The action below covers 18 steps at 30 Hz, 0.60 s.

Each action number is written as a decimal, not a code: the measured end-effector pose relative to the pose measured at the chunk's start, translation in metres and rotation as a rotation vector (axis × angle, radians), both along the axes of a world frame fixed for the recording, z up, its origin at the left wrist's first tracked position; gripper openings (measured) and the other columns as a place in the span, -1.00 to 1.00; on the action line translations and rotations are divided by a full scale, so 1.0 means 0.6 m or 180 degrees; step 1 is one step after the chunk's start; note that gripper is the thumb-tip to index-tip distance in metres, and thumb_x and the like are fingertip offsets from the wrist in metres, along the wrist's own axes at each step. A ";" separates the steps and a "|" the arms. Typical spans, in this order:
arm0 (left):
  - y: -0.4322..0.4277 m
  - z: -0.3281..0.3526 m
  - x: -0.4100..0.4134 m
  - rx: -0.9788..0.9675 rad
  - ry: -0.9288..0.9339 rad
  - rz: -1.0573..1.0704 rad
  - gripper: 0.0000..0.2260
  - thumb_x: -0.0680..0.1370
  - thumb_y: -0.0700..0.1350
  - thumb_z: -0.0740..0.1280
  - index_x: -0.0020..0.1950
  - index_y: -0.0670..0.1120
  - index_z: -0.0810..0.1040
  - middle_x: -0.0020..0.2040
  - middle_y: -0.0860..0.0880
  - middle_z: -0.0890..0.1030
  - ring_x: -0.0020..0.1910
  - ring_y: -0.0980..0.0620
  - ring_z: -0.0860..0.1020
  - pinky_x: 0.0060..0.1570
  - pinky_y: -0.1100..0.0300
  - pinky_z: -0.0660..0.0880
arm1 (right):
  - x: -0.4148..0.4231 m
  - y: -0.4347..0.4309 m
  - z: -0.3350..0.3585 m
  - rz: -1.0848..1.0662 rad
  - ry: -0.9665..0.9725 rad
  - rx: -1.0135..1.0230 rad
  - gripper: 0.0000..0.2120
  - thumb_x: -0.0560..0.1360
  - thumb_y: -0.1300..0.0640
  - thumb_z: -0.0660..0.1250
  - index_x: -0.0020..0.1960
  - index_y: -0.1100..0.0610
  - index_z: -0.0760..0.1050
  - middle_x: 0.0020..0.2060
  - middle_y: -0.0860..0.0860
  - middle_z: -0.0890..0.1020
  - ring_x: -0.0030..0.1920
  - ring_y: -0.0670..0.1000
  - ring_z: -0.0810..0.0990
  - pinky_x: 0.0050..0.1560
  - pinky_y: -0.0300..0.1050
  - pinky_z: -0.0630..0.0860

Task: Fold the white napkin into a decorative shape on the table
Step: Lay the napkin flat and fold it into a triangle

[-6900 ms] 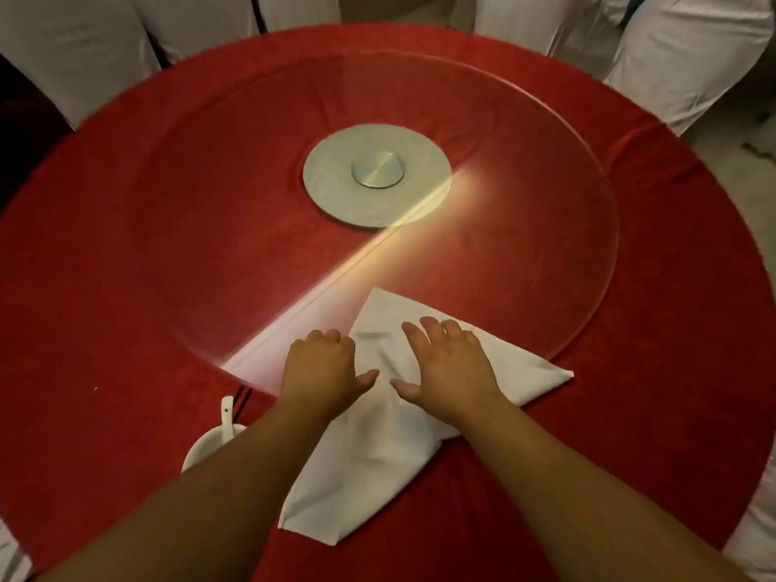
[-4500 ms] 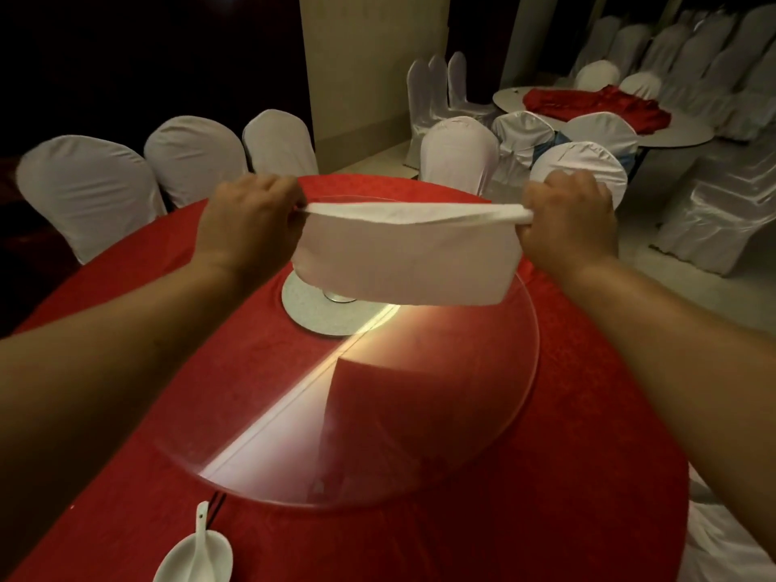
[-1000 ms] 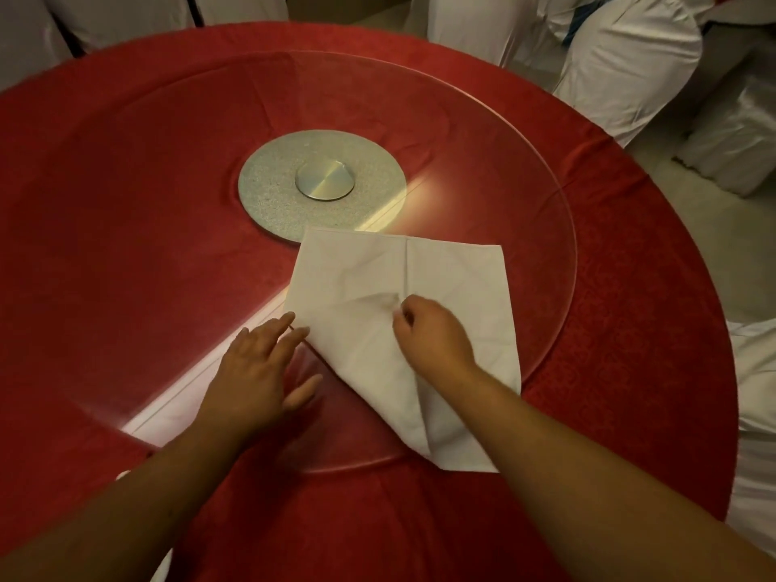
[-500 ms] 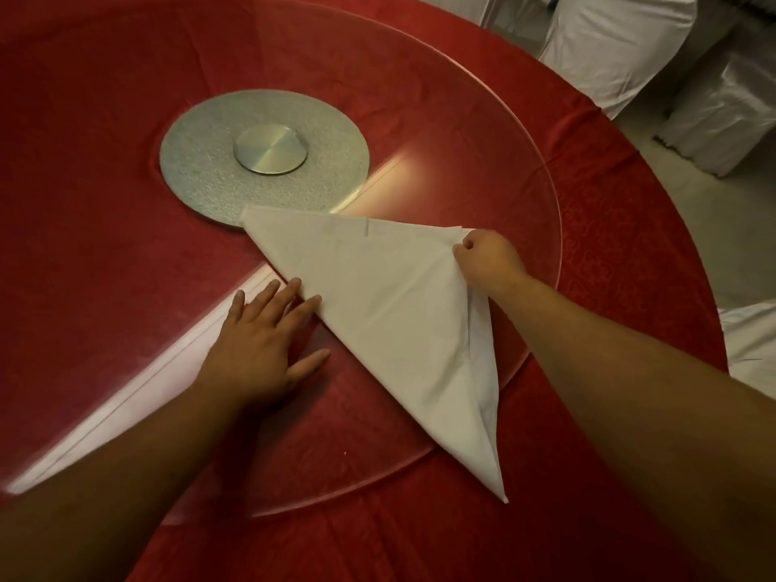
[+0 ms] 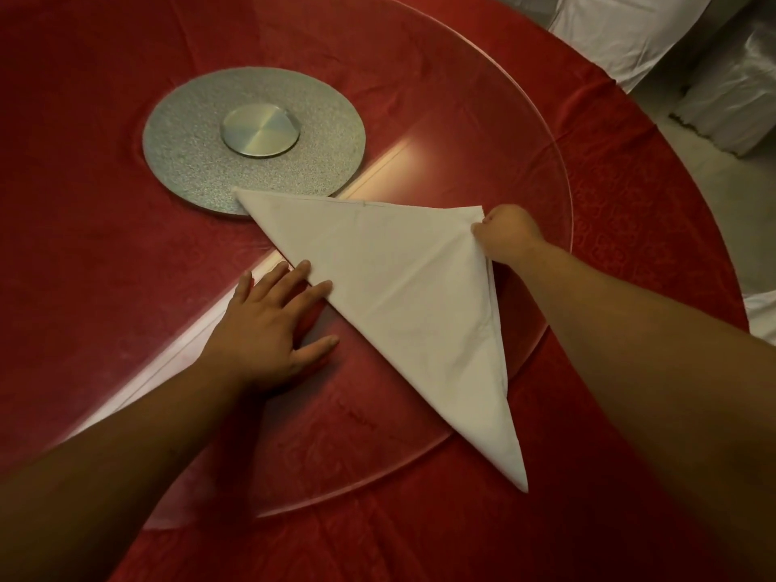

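The white napkin [image 5: 399, 296] lies folded into a triangle on the glass turntable [image 5: 483, 119], its long folded edge running from the silver hub down to a tip that hangs past the glass rim. My right hand [image 5: 506, 233] pinches the napkin's right corner, where the two layers meet. My left hand [image 5: 268, 325] lies flat on the glass with fingers spread, the fingertips touching the long folded edge.
A silver round hub [image 5: 256, 138] sits at the middle of the turntable, just behind the napkin's far tip. The red tablecloth [image 5: 651, 212] covers the round table. White-covered chairs [image 5: 621, 31] stand beyond the table's far right edge.
The napkin went from a flat square to a diagonal triangle as my right hand carried a corner across to the right. Since half a second ago the hands have barely moved.
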<state>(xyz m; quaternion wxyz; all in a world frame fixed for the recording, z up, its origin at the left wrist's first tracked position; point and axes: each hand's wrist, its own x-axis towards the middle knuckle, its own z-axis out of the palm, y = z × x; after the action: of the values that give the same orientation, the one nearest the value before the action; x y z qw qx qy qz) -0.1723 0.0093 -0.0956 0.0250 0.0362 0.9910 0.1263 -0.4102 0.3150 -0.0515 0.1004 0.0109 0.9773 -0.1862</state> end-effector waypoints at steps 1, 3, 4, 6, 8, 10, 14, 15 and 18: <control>0.000 -0.001 0.000 -0.0004 0.0006 -0.0005 -0.25 0.50 0.54 -0.01 0.64 0.27 0.10 0.70 0.03 0.09 0.67 -0.07 0.02 0.59 -0.25 -0.12 | -0.002 0.003 0.000 -0.0019 -0.0019 0.0022 -0.72 0.58 0.08 0.29 0.08 0.29 0.61 0.05 0.22 0.66 0.04 0.24 0.62 -0.11 -0.10 0.42; 0.002 -0.005 0.000 -0.0011 0.0023 -0.0022 -0.25 0.50 0.55 -0.02 0.64 0.28 0.08 0.70 0.04 0.09 0.67 -0.07 0.01 0.59 -0.25 -0.13 | -0.005 0.009 -0.001 -0.0035 -0.0044 0.0047 -0.72 0.57 0.09 0.29 0.05 0.30 0.61 0.02 0.24 0.66 0.01 0.26 0.63 -0.13 -0.09 0.42; 0.002 -0.006 0.000 -0.0013 0.0027 -0.0028 -0.25 0.50 0.55 -0.02 0.64 0.28 0.07 0.70 0.04 0.08 0.68 -0.07 0.01 0.59 -0.25 -0.14 | -0.006 0.011 -0.001 -0.0048 -0.0051 0.0052 -0.72 0.57 0.09 0.29 0.04 0.30 0.61 0.02 0.25 0.66 0.01 0.26 0.63 -0.13 -0.09 0.42; 0.004 -0.009 0.000 -0.0024 0.0015 -0.0034 -0.24 0.50 0.55 -0.02 0.65 0.29 0.04 0.70 0.05 0.05 0.68 -0.06 -0.02 0.59 -0.24 -0.17 | -0.008 0.011 -0.002 -0.0102 -0.0059 0.0056 -0.72 0.56 0.08 0.29 0.06 0.30 0.61 0.03 0.24 0.66 0.02 0.26 0.63 -0.13 -0.09 0.42; 0.005 -0.010 -0.001 -0.0038 0.0005 -0.0041 -0.24 0.50 0.55 -0.03 0.65 0.30 0.02 0.71 0.06 0.02 0.68 -0.05 -0.06 0.59 -0.23 -0.21 | -0.010 0.009 -0.004 -0.0161 -0.0055 0.0095 -0.71 0.57 0.08 0.28 0.08 0.30 0.61 0.06 0.25 0.66 0.05 0.27 0.62 -0.12 -0.10 0.41; 0.007 -0.010 -0.001 -0.0044 0.0009 -0.0043 -0.24 0.50 0.56 -0.04 0.65 0.30 0.00 0.71 0.07 0.00 0.68 -0.03 -0.09 0.59 -0.22 -0.23 | -0.012 0.007 -0.007 -0.0233 -0.0028 0.0176 -0.70 0.58 0.07 0.28 0.12 0.29 0.59 0.12 0.25 0.64 0.11 0.28 0.61 -0.10 -0.10 0.39; 0.012 -0.014 -0.002 -0.0061 0.0048 -0.0028 -0.25 0.51 0.55 -0.02 0.65 0.31 0.01 0.71 0.08 0.02 0.68 -0.03 -0.10 0.59 -0.23 -0.24 | -0.009 0.009 -0.012 -0.0497 0.0072 0.0258 -0.65 0.57 0.01 0.32 0.20 0.26 0.53 0.19 0.24 0.62 0.16 0.29 0.60 -0.08 -0.05 0.43; 0.013 -0.015 -0.003 -0.0066 0.0063 -0.0020 -0.26 0.51 0.55 -0.02 0.65 0.31 0.02 0.71 0.08 0.03 0.68 -0.03 -0.10 0.59 -0.23 -0.24 | -0.006 0.009 -0.011 -0.0569 0.0102 0.0274 -0.62 0.57 0.00 0.33 0.25 0.25 0.49 0.21 0.24 0.60 0.19 0.30 0.58 -0.03 -0.02 0.47; 0.018 -0.018 -0.003 -0.0079 0.0131 0.0024 -0.27 0.51 0.55 0.01 0.64 0.30 0.06 0.69 0.07 0.10 0.68 -0.04 -0.05 0.59 -0.25 -0.22 | 0.020 0.000 -0.002 -0.0588 0.0616 0.0413 -0.57 0.56 -0.01 0.33 0.31 0.22 0.40 0.28 0.24 0.53 0.27 0.30 0.50 0.19 0.14 0.50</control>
<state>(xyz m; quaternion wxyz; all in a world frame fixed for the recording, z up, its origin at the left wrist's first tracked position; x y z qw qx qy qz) -0.1741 0.0202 -0.1063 0.0046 0.0348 0.9929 0.1133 -0.3985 0.3151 -0.0527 -0.0128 0.0892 0.9872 -0.1313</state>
